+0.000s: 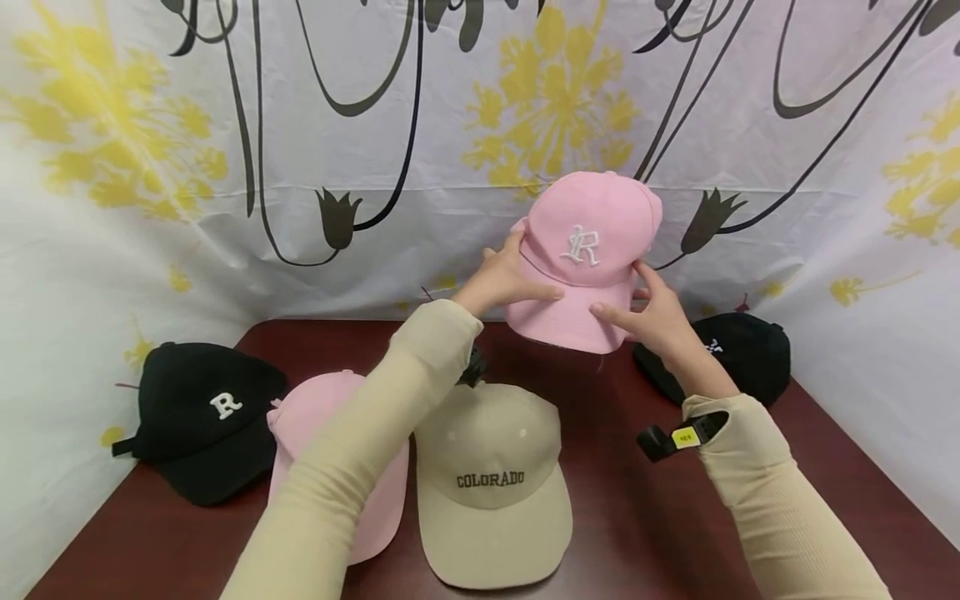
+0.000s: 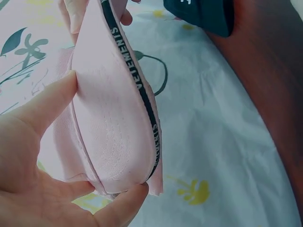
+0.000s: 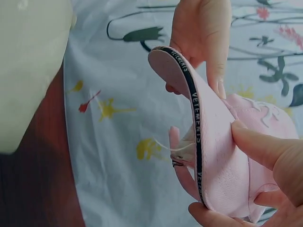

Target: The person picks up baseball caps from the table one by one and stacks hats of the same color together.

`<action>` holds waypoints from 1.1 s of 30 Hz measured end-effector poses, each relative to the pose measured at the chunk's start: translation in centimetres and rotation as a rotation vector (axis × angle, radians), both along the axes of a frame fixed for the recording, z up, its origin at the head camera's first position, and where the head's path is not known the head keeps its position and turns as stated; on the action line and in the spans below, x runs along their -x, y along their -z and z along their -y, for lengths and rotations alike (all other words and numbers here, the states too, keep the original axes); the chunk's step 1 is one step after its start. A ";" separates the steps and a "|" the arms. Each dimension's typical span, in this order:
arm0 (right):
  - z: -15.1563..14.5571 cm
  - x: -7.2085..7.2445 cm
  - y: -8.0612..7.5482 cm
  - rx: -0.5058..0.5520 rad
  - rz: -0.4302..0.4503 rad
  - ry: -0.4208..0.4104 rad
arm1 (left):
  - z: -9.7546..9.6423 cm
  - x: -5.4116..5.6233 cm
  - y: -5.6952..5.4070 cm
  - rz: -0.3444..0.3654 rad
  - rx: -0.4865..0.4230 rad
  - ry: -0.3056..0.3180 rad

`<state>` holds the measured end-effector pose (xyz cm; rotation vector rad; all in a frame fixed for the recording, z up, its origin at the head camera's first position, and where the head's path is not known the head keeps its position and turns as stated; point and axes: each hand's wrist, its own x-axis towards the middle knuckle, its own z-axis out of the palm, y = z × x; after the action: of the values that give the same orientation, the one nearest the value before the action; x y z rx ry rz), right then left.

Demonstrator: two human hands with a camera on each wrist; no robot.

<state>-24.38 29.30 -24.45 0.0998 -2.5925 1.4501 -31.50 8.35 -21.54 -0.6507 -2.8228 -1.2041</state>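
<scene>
Both hands hold a pink baseball cap (image 1: 592, 221) up above the back of the table, its front with a white embroidered R facing the head camera. The left hand (image 1: 504, 279) grips the cap's left side, thumb on top of the brim. At the other side the right hand (image 1: 654, 312) does the same, its thumb also on the brim. A black edging with white "VETEMENTS" lettering runs along the brim (image 2: 111, 104) in the left wrist view. The back strap (image 3: 184, 177) and a thin white thread show below the brim in the right wrist view.
On the dark red table (image 1: 615, 500) lie a beige COLORADO cap (image 1: 491, 450), a second pink cap (image 1: 382, 500) partly behind the left sleeve, a black cap (image 1: 202, 417) at left and another black cap (image 1: 750, 354) at right. A patterned white cloth (image 1: 450, 150) hangs behind.
</scene>
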 end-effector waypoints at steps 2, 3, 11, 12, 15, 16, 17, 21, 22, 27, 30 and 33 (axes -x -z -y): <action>0.5 -0.2 -0.2 -0.012 -0.024 -0.015 | 0.7 -0.4 -0.2 -0.018 0.002 -0.007; 0.8 -0.3 -0.3 -0.021 -0.036 -0.019 | 1.1 -0.6 -0.3 -0.025 0.008 -0.013; 2.9 -1.2 -0.8 -0.064 -0.092 -0.061 | 3.8 -2.3 -0.7 -0.052 0.038 -0.054; 3.1 -1.4 -0.8 -0.068 -0.090 -0.066 | 4.1 -2.4 -0.7 -0.052 0.047 -0.056; 3.7 -1.7 -0.8 -0.065 -0.077 -0.081 | 4.8 -3.1 -0.7 -0.062 0.070 -0.054; 3.9 -1.9 -0.7 -0.059 -0.070 -0.087 | 5.1 -3.3 -0.7 -0.069 0.074 -0.052; 4.0 -2.0 -0.7 -0.054 -0.065 -0.092 | 5.3 -3.6 -0.7 -0.078 0.081 -0.050; 4.7 -2.4 -0.5 -0.032 -0.067 -0.121 | 6.2 -4.3 -0.6 -0.098 0.072 -0.056; 4.9 -2.5 -0.5 -0.028 -0.071 -0.129 | 6.5 -4.5 -0.5 -0.099 0.069 -0.059; 5.9 -2.7 -0.2 -0.041 -0.094 -0.155 | 7.8 -5.4 0.2 -0.106 0.075 -0.077; 6.5 -2.8 0.0 -0.048 -0.111 -0.168 | 8.5 -5.8 0.4 -0.118 0.073 -0.084; 7.0 -3.0 0.1 -0.042 -0.117 -0.189 | 9.1 -6.2 0.6 -0.119 0.072 -0.088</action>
<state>-21.40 22.32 -24.58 0.4321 -2.5761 1.4018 -25.29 -0.73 -22.14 -0.5739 -2.7746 -1.0193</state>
